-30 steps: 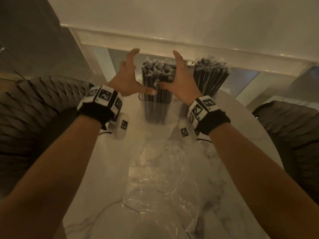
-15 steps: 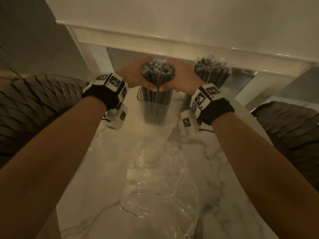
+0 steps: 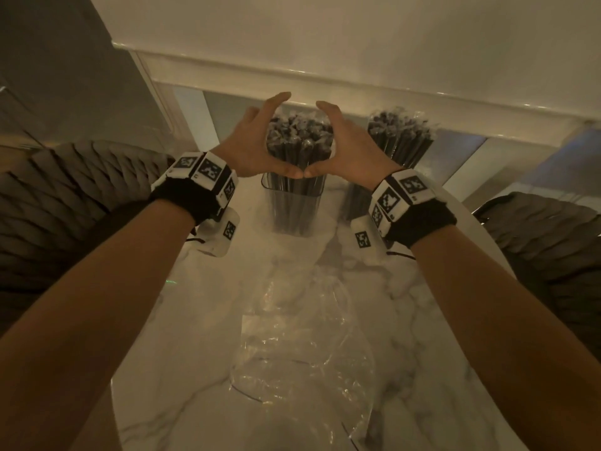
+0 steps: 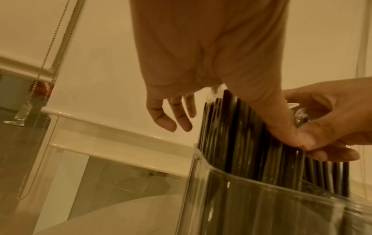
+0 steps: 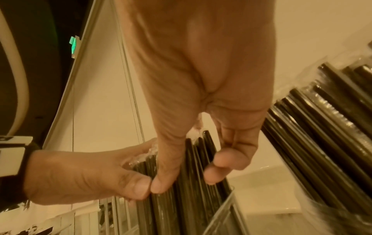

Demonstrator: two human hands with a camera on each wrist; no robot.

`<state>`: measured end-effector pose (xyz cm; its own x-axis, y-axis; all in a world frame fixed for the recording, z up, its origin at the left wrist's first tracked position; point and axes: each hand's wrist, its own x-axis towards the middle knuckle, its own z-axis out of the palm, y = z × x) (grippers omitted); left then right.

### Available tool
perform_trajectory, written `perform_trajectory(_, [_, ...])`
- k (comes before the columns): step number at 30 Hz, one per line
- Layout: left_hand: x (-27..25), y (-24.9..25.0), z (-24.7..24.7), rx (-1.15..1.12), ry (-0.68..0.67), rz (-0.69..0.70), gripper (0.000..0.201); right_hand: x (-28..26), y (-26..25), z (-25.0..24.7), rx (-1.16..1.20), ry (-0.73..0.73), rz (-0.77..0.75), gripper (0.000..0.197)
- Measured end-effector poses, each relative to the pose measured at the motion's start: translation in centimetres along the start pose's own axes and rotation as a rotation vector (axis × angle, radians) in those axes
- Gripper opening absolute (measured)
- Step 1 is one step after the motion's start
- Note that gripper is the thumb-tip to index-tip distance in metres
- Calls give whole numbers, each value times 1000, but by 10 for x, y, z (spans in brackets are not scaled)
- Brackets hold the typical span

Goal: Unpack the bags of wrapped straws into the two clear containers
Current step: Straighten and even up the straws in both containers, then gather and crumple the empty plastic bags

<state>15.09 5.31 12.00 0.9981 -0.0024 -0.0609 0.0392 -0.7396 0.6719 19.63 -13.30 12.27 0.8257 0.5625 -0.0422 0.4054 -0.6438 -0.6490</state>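
A bundle of black wrapped straws stands upright in the left clear container. My hands cup its top from both sides. Both thumbs press its near side and touch tip to tip. My left hand has its thumb on the straws, while its fingers hang loose, off the bundle. On my right hand, the lower fingers curl against the straws and the index finger points up. The right clear container holds a second bundle.
Empty clear plastic bags lie crumpled on the marble table in front of me. Dark woven chairs stand on both sides. A white ledge and a wall close off the far edge behind the containers.
A second ago my hands were spread open around the fanned straws. They then closed tightly on the bundle. Now the fingers have loosened and lifted while the thumbs stay together.
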Motion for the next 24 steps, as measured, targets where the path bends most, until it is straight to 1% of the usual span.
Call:
perform_trajectory(4, [-13, 8, 0, 29, 52, -10, 117, -18, -11, -9, -45, 1, -13, 104])
perform_trajectory(6, [-26, 14, 2, 45, 101, 20, 116, -33, -19, -13, -64, 34, -22, 93])
perform_trajectory(7, [-34, 17, 4, 45, 151, 59, 113, -43, -23, -15, -63, 73, -32, 84])
perform_trajectory(8, [-44, 19, 6, 42, 218, 110, 107, -55, -26, -16, -58, 112, -49, 71])
perform_trajectory(10, [-66, 20, 16, 23, 385, 214, 82, -81, -27, -9, -46, 132, -64, 43])
perform_trajectory(11, [-79, 20, 23, 8, 456, 236, 67, -95, -23, 0, -50, 112, -41, 34])
perform_trajectory(12, [-93, 23, 31, -11, 485, 238, 54, -109, -17, 13, -88, 91, 14, 35])
perform_trajectory(13, [-106, 24, 41, -31, 461, 227, 45, -122, -6, 30, -171, 67, 93, 46])
perform_trajectory(14, [-118, 24, 51, -48, 394, 211, 41, -133, 7, 48, -266, 5, 201, 67])
perform_trajectory(15, [-128, 23, 61, -61, 308, 195, 42, -144, 19, 65, -317, -103, 319, 88])
perform_trajectory(16, [-136, 20, 70, -56, 217, 178, 48, -153, 29, 79, -290, -216, 410, 104])
perform_trajectory(17, [-142, 17, 79, -22, 123, 150, 58, -159, 35, 89, -197, -288, 455, 109])
perform_trajectory(18, [-146, 15, 86, 43, 20, 107, 73, -163, 37, 92, -88, -315, 466, 105])
perform_trajectory(19, [-151, 14, 94, 133, -93, 52, 89, -165, 36, 90, -15, -283, 435, 91])
perform_trajectory(20, [-155, 14, 100, 226, -201, 5, 103, -166, 33, 84, 19, -211, 368, 76])
perform_trajectory(21, [-159, 13, 106, 293, -288, -24, 112, -166, 24, 74, 53, -123, 284, 64])
perform_trajectory(22, [-162, 14, 111, 317, -347, -36, 112, -167, 11, 62, 98, -43, 188, 56])
perform_trajectory(23, [-163, 16, 114, 294, -373, -49, 104, -169, -2, 49, 138, 17, 95, 52])
perform_trajectory(24, [-164, 20, 114, 225, -344, -54, 87, -173, -15, 36, 166, 68, 5, 50])
